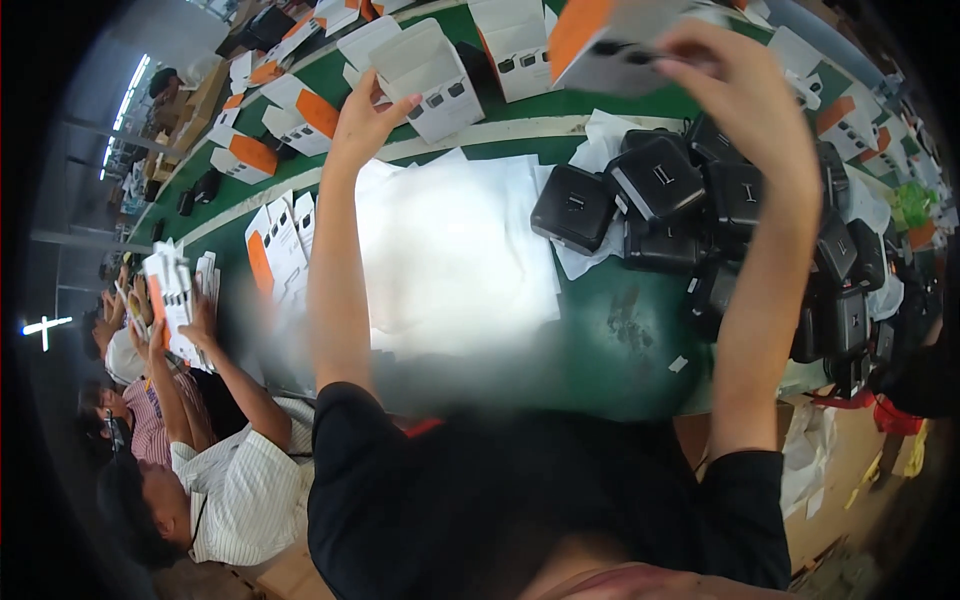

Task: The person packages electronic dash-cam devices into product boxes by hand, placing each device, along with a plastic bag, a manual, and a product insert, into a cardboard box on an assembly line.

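Note:
At the far side of the green table, my left hand (368, 125) grips the left edge of an open white cardboard box (446, 108), thumb against its front and fingers at its side. The box stands upright with its flaps raised and small dark product pictures on the front. My right hand (735, 90) is closed on a white and orange box (612, 66), held up at the top right and partly blurred. Below that forearm lies a heap of black zippered cases (655, 180). A stack of white sheets (460, 240) lies between my arms, partly washed out by glare.
Another open white box (515, 65) stands beyond, beside more white and orange boxes (300, 125) along the green conveyor or tabletop strip. Flat folded boxes (280, 245) lean left of my arm. A co-worker in a striped shirt (245, 490) holds a bundle of flat boxes (172, 305).

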Tool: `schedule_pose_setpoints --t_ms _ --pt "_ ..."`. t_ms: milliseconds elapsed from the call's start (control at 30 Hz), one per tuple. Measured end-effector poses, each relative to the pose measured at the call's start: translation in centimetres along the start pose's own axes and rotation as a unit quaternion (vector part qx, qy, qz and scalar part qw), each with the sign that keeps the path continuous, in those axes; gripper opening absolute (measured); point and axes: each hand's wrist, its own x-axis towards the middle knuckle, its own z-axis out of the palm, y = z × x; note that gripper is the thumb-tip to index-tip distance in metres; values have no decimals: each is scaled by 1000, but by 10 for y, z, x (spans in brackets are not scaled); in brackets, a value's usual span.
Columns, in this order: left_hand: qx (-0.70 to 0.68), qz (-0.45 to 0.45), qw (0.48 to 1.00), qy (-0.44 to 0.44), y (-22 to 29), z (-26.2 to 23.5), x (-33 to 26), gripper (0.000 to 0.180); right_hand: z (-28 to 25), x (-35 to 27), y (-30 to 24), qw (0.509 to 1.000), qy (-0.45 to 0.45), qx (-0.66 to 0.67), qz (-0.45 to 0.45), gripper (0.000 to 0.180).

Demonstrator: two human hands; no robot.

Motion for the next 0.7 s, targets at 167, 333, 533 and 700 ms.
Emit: schedule_pose_setpoints --t_ms 167,333,533,700 --pt "-63 -20 998 19 -5 -1 8 72 99 35 22 973 -168 -146 -68 27" --pt "-2 63 980 189 -17 -15 -8 74 91 49 -13 972 -216 -44 -77 32" --pt "257 201 942 77 60 -17 67 41 17 121 99 933 -307 -187 7 68" --pt "529 17 788 -314 65 42 184 50 116 125 175 932 -349 -70 63 91"
